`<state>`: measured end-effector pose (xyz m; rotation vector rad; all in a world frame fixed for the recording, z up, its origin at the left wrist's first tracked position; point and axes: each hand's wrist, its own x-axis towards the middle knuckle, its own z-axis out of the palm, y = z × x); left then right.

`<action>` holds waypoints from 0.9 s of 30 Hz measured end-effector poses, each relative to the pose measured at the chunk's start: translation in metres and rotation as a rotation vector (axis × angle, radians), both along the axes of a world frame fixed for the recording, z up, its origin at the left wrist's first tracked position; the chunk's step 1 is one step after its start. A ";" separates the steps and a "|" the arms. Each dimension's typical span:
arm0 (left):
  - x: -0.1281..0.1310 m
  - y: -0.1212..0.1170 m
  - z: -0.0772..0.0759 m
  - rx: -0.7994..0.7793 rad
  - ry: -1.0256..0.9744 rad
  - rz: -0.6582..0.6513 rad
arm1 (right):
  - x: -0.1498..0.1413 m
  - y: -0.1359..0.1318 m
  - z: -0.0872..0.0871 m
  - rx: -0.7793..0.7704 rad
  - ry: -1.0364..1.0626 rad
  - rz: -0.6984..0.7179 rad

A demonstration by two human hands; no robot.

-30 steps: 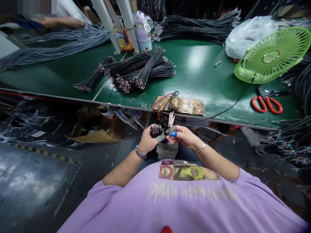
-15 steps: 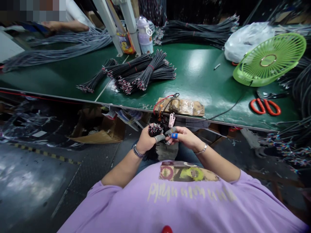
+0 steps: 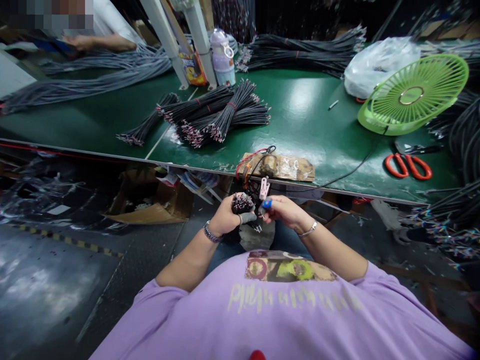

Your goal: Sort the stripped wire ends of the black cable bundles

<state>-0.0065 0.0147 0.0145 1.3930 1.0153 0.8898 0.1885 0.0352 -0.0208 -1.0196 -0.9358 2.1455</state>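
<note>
My left hand [image 3: 226, 216] is wrapped round a bundle of black cables [image 3: 243, 202], whose stripped ends show pink and white tips. A grey finger cover sits on its thumb. Close beside it, my right hand [image 3: 280, 210] has its fingers pinched together, with blue tape on one finger; what lies between the fingertips is too small to make out. A few cable ends [image 3: 257, 228] stick out below the left thumb. Just above my hands, a pink clip [image 3: 264, 187] hangs at the table edge, under a taped wooden board [image 3: 292, 167] with red and black wires.
On the green table [image 3: 300, 130] lie tied cable bundles [image 3: 225, 112], red-handled scissors [image 3: 408, 166], a green fan [image 3: 412, 97], a plastic bag [image 3: 378, 65] and a lilac bottle [image 3: 223, 57]. A cardboard box [image 3: 150, 200] stands below at left. Another person's arm [image 3: 101, 42] is at the far left.
My right hand's fingertips have shifted and drawn slightly away from the left thumb, and cable ends now show below it. The left hand keeps its hold on the cable bundle.
</note>
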 end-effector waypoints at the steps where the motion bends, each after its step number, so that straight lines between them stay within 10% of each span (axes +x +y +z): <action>1: -0.001 0.002 -0.001 0.009 -0.020 0.019 | 0.000 0.002 0.000 -0.032 0.048 -0.060; 5: -0.003 0.012 -0.001 0.034 -0.110 0.075 | -0.003 0.012 0.004 -0.095 0.227 -0.049; 12: 0.003 0.026 -0.002 -0.011 -0.237 0.083 | -0.016 0.016 0.002 0.343 -0.011 -0.393; 18: 0.008 0.026 -0.007 -0.076 -0.272 0.103 | -0.028 0.020 0.004 -0.036 0.253 -0.319; 27: 0.012 0.027 -0.007 -0.102 -0.269 0.111 | -0.032 0.020 0.006 -0.069 0.268 -0.378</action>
